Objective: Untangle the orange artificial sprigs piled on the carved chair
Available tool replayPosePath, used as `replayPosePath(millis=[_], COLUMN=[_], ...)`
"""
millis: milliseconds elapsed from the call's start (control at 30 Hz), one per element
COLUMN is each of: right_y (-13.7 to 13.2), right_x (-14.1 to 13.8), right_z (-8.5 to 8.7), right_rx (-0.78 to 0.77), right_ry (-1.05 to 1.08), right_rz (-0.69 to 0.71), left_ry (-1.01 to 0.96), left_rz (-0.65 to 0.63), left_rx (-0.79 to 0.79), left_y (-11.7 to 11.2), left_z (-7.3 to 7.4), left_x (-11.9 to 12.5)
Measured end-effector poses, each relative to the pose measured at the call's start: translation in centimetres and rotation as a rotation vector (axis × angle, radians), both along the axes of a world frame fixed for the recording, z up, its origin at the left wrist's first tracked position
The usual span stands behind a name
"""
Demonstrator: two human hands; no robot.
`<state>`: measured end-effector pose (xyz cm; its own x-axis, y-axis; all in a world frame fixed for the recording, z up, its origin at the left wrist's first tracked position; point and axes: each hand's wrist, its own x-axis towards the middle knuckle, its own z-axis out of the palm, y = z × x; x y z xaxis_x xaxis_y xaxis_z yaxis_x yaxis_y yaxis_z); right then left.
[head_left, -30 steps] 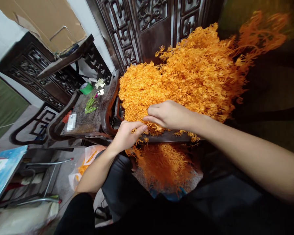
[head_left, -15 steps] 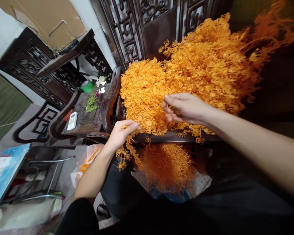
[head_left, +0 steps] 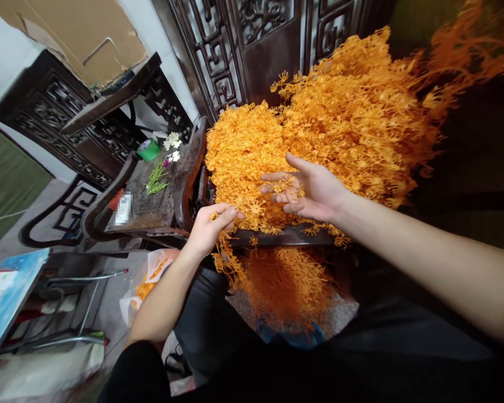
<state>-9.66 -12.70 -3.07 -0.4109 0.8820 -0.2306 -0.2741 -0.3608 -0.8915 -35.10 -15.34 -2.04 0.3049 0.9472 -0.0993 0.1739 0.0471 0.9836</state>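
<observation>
A big heap of orange plastic sprigs (head_left: 331,129) covers a dark wooden seat (head_left: 285,238). My left hand (head_left: 210,226) pinches a short orange sprig (head_left: 224,254) at the seat's front edge, and the sprig dangles below the fingers. My right hand (head_left: 308,187) hovers palm up over the front of the heap, fingers spread, with a few orange bits lying loose among them. A second mass of orange sprigs (head_left: 285,285) lies lower down, below the seat edge, in front of my lap.
A dark carved side table (head_left: 151,196) to the left carries green stems, white flowers, a green tape roll (head_left: 150,149) and a remote. Carved wooden panels (head_left: 243,50) stand behind. A plastic bag with orange pieces (head_left: 149,280) lies on the floor beside a metal frame.
My right hand lifted off the heap and turned palm up with fingers spread. My left hand drew a sprig away from the pile toward the seat's front edge.
</observation>
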Motion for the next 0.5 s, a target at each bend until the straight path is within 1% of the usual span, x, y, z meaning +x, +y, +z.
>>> replayPosePath(millis=[100,200,300,333,433,500], right_y=[-0.1,-0.5,-1.1,-1.3,-2.0,-2.3], right_x=[-0.2,-0.8,-1.5,-1.7,-2.1,-2.4], right_z=[-0.3,-0.6,-0.5,-0.4,0.2,0.5], right_rx=[-0.039,0.016,0.084,0.138,0.380,0.498], right_ry=[0.023,-0.011,-0.087,-0.139,-0.330,-0.397], right_rz=[-0.047,-0.085,-0.042,-0.004,0.109,0.166], left_ry=[0.004,0.008,0.026,0.032,0.057,0.077], left_rz=[0.002,0.012,0.041,0.048,0.061,0.059], left_rx=[0.012,0.054,0.110,0.128,0.185,0.215], left_y=[-0.1,-0.1,-0.1,-0.1,0.0,-0.2], left_z=[-0.1,-0.2,-0.3,-0.3,-0.2,-0.1], left_x=[-0.1,-0.1,0.0,0.0,0.1,0.2])
